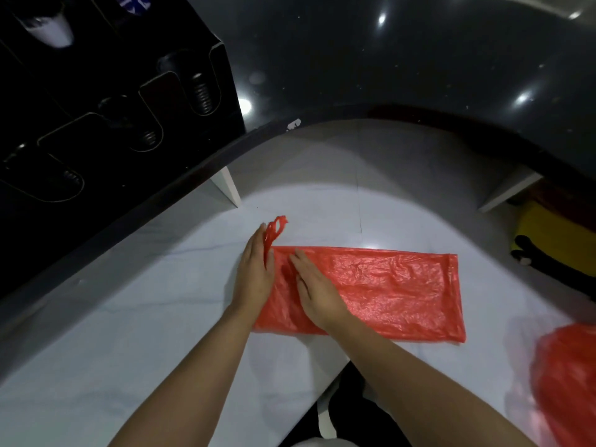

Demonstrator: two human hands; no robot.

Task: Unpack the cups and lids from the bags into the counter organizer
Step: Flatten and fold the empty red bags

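An empty red plastic bag lies flat on the white lower counter. My left hand rests flat on its left end, with the bag's twisted red handles sticking up beside my fingers. My right hand presses palm down on the bag just to the right of the left hand. The black counter organizer stands on the dark upper counter at the top left; stacks of lids show through its slots, and a white cup sits in an upper slot.
Another red bag, bulging, sits at the right edge of the white counter. The glossy dark upper counter curves above the work surface. A yellow and black object lies under it at the right.
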